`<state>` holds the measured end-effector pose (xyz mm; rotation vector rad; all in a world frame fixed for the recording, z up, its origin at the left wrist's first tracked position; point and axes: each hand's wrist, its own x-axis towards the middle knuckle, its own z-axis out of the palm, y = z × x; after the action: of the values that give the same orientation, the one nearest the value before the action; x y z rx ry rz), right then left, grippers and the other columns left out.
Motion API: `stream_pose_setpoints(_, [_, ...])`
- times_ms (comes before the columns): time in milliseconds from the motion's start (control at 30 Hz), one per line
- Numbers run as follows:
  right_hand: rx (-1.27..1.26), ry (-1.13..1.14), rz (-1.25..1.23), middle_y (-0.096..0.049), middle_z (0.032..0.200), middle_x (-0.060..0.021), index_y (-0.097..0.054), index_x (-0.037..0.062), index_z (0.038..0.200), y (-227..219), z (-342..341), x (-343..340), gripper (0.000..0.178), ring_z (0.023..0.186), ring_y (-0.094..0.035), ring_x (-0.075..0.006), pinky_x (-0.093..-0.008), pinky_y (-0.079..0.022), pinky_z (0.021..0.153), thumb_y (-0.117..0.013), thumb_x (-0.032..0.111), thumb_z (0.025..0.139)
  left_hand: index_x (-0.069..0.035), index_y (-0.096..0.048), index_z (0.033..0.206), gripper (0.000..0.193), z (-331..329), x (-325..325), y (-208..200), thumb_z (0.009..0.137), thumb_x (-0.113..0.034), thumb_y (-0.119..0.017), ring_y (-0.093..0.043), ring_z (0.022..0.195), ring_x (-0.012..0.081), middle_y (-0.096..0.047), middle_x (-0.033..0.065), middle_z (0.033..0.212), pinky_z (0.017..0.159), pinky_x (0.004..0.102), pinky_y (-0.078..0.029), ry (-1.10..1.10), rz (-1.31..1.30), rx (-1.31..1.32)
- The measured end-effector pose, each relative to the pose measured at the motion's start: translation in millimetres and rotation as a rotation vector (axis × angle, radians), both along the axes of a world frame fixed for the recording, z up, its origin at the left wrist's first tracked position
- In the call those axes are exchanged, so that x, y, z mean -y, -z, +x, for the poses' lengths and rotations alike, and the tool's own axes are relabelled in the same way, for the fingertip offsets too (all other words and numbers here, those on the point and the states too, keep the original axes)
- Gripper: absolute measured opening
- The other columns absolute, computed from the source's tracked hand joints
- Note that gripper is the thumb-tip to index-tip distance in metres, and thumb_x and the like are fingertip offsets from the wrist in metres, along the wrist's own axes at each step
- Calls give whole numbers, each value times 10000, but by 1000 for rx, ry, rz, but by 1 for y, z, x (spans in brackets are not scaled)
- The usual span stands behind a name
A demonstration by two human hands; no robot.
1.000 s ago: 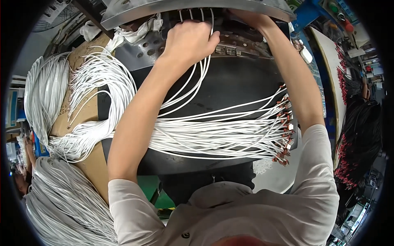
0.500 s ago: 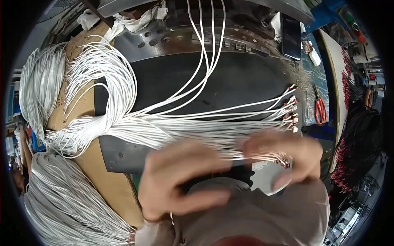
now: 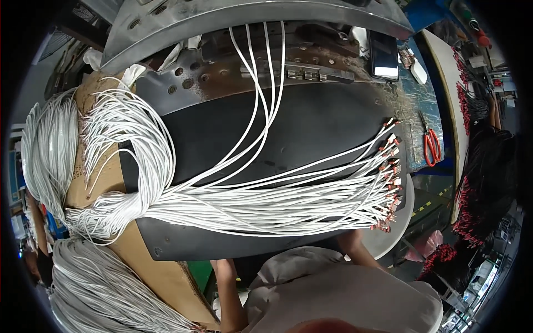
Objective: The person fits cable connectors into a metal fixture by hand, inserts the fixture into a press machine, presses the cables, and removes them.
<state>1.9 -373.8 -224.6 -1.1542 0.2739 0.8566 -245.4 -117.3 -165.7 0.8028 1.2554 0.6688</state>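
A large bundle of white wires (image 3: 261, 208) lies across a black mat (image 3: 211, 130), their ends with small red-and-white connectors (image 3: 393, 186) fanned out at the right. Several of these wires run up to the metal machine edge at the back. My left hand (image 3: 223, 269) is at the near edge of the mat, by the cardboard, its fingers hidden. Beneath the right part of that edge, my right hand (image 3: 350, 241) is nearest to the connector ends, and its fingers are out of sight too. Neither hand touches the visible wires.
Grey wire bundles (image 3: 50, 152) hang over cardboard (image 3: 147, 266) at the left. A metal machine beam (image 3: 261, 25) spans the back. At the right are a black phone (image 3: 384, 55), red-handled scissors (image 3: 431, 147) and a round stool seat (image 3: 402, 219). Dark wires with red ends (image 3: 483, 183) lie farther right.
Both hands have dropped from above the wires to the mat's near edge, leaving the bundle lying on the mat. The view has shifted, so the machine beam shows more.
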Motion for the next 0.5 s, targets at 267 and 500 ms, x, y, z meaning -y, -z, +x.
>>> stream_pose_setpoints(267, [-6,-166,16,-496,1429,-68,-431,80,1434,16,1,15,745,1331,-443,-264,-459,-337,1126,-506,619,925,35,-351,1459,585,-5,-5,-10,1005,-289,-527,-452,1300,241,-438,130,1447,1084,377,-372,27,-74,-11])
stream_pose_setpoints(500, [243,-972,-259,-584,1278,-50,-485,109,1391,-40,10,-40,505,1097,-573,-209,-369,-459,954,-557,406,989,35,-663,1107,347,-6,-32,-80,974,-277,-589,-661,778,172,-693,108,938,680,284,-525,630,-197,-148])
